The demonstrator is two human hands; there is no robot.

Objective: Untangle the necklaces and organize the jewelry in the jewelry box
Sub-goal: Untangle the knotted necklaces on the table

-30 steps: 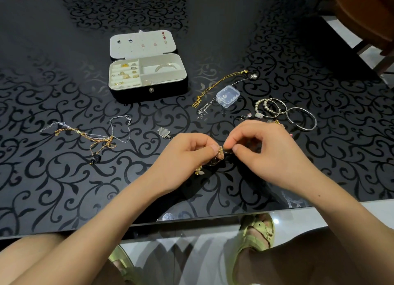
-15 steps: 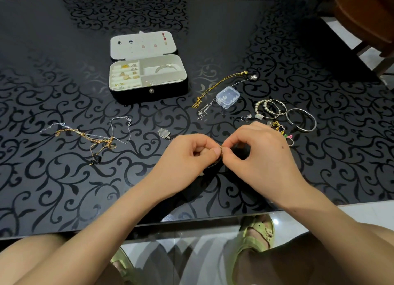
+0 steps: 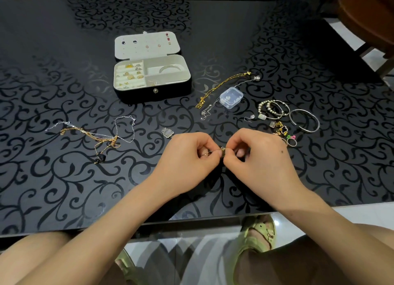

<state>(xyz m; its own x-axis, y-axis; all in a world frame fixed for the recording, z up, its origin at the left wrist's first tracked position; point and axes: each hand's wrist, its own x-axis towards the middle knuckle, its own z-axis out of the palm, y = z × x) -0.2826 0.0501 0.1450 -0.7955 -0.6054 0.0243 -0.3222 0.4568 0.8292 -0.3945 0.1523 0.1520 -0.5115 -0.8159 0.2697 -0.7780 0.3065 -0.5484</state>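
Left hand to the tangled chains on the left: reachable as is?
Probably: mostly bare table lies between left hand and tangled chains. But it pinches a gold piece, so not free.

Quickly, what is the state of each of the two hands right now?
Left hand: closed, pinching a gold necklace.
Right hand: closed, pinching the same gold necklace from the other side.

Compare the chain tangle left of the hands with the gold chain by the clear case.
The tangle knots gold and silver chains together; the gold chain is one colour. The tangle sprawls in loops; the gold chain lies stretched in a line. Both lie on the table.
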